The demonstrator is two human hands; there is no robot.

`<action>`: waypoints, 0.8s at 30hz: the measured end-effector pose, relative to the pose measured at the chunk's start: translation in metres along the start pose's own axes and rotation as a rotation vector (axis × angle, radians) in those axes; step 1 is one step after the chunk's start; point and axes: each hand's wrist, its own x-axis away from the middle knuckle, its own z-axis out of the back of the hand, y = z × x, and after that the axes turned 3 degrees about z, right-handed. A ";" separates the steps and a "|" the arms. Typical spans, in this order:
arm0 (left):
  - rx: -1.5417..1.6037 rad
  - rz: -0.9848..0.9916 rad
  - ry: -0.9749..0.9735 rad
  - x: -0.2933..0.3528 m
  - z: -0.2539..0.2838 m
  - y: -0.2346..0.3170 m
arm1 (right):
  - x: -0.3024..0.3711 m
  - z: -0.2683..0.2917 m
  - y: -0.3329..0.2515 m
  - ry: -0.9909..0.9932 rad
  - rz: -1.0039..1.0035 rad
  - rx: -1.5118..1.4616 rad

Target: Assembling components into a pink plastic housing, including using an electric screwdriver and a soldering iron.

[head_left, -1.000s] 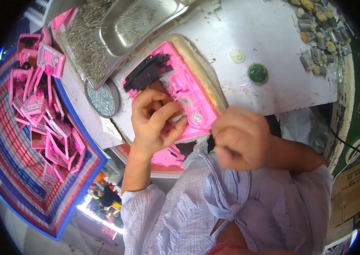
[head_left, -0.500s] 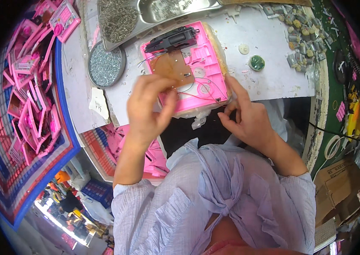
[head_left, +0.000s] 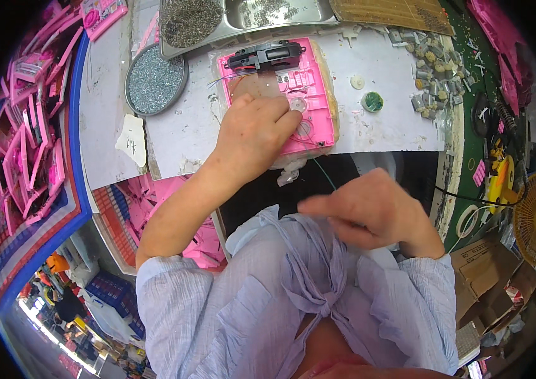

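A pink plastic housing lies open on the worktable, with a black mechanism along its far side. Inside it is a brown circuit board with thin coloured wires. My left hand is curled over the board's near half, its fingers closed; the fingertips and whatever they grip are hidden. A dark green wire stretches from the housing's near edge to my right hand, which is blurred but appears closed on it, near my body. Under the housing is a clear plastic bag.
A round dish of small metal parts and a metal tray stand beyond the housing. Small motors are heaped at the right, near a green round container. Pink housings fill a mesh basket at the left.
My left hand has moved right and come down over the board. My right hand has left the housing's right edge and drawn back toward my body, with the green wire now stretched to it.
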 end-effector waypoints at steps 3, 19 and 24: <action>0.116 -0.201 0.165 0.012 0.004 -0.001 | -0.006 0.019 0.006 0.369 -0.074 0.454; 0.260 0.438 -0.060 0.132 -0.017 0.044 | -0.081 -0.067 0.049 0.207 0.110 0.577; 0.406 0.326 -0.151 0.133 -0.010 0.041 | -0.087 -0.079 0.054 0.277 0.123 0.589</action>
